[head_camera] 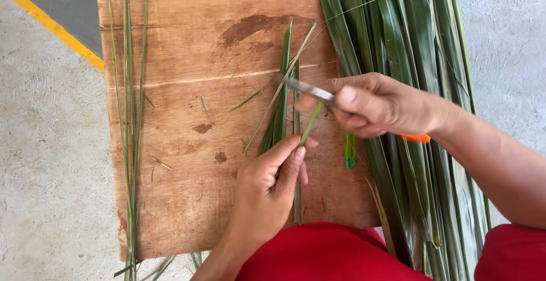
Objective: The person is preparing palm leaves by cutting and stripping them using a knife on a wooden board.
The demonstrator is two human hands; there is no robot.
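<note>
My left hand (267, 190) pinches a long green leaf strip (282, 96) against the wooden board (187, 116), thumb and fingers closed on it near the board's middle. My right hand (378, 106) grips a small knife with an orange handle (415, 138). Its thin metal blade (310, 90) lies across the leaf strip just above my left hand. A thin pale midrib (284, 82) splits away from the strip beside the blade.
A thick bundle of long green leaves (409, 42) lies along the board's right side, under my right arm. Several thin stripped ribs (129, 116) lie along the left edge. Concrete floor with a yellow line (51, 25) surrounds the board.
</note>
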